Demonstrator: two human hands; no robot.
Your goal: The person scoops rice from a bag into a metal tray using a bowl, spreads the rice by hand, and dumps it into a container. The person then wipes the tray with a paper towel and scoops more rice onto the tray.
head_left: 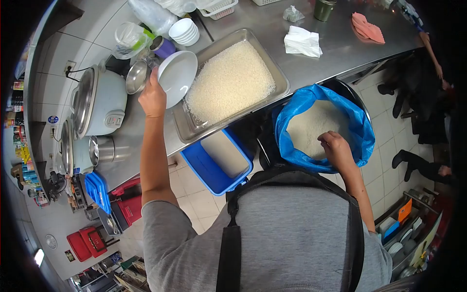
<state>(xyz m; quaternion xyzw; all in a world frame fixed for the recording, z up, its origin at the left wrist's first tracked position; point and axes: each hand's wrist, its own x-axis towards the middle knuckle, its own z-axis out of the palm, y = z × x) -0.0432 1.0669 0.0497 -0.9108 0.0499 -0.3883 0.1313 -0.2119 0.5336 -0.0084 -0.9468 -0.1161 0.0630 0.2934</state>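
Observation:
My left hand point(152, 97) grips the rim of a white bowl point(178, 79), tilted on its side at the left end of a metal tray point(283, 87). Pale rice grains point(233, 80) are heaped in that tray. Over a blue bag point(287, 141) at the right hangs my right hand point(334, 146), its fingers pinched together above the pale, powdery or grainy contents point(311, 124). Whether anything small is between those fingertips cannot be made out. A small metal bowl point(138, 77) is just beside my left hand.
Rice cookers point(104, 100) and a metal pot point(107, 148) stand at the left. Stacked white bowls point(184, 32) sit behind the tray. A blue bin point(204, 168) is below the counter edge. White tissue point(302, 42) and a pink cloth point(367, 28) lie on the counter; people's legs show at right.

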